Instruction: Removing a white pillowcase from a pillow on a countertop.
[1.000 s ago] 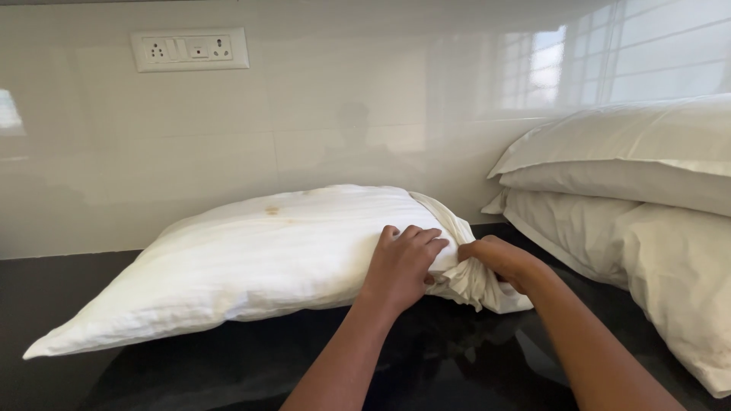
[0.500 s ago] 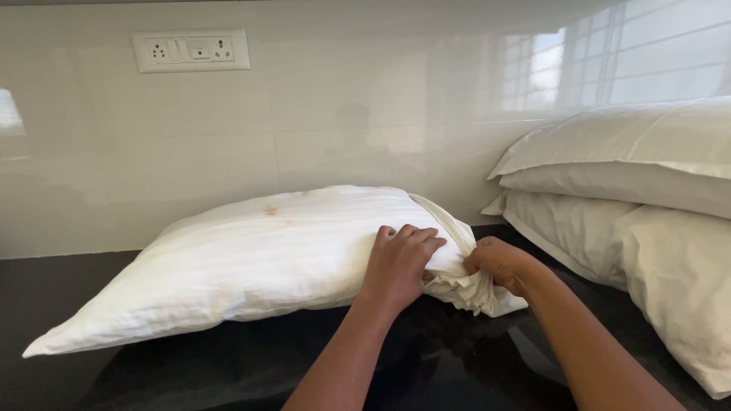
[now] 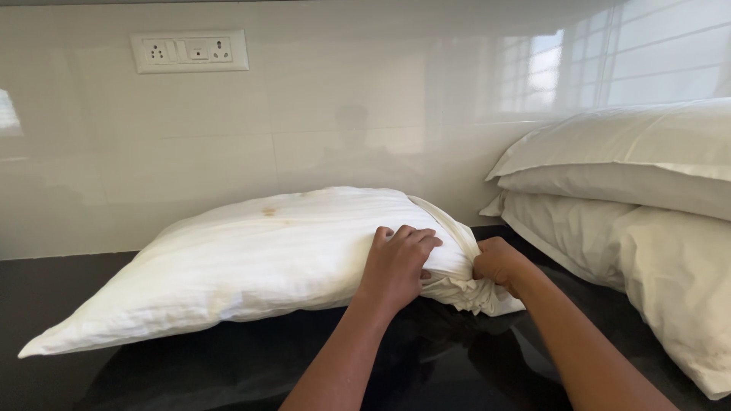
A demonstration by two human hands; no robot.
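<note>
Now I see a white pillow [image 3: 251, 262] lying flat on the black desk [image 3: 68, 304], its long side running along the glossy tiled wall [image 3: 343, 114] behind it. Everything else I place from that pillow. My left hand [image 3: 396, 262] lies on top of the pillow near its right end, palm down, fingers curled over the fabric and pressing into it, so it is closed in a loose grip on the cover. My right hand [image 3: 499, 262] is at the pillow's right end, closed into a fist around the bunched, gathered cloth [image 3: 472, 293] of the pillowcase opening, which crumples into folds just below and beside that fist. A fold of the case runs as a band from the top of the pillow down to the right hand. On the upper face of the pillow, left of my left hand, I make out a small yellowish stain [image 3: 268, 211]. To the right of the pillow, close by it, is a stack of pillows [image 3: 647, 198] in white covers, one on another, leaning toward the wall. Above the pillow and to its left, a white switch and socket plate [image 3: 189, 51] sits on the wall. Both forearms reach in from the lower edge toward the pillow's right end.
</note>
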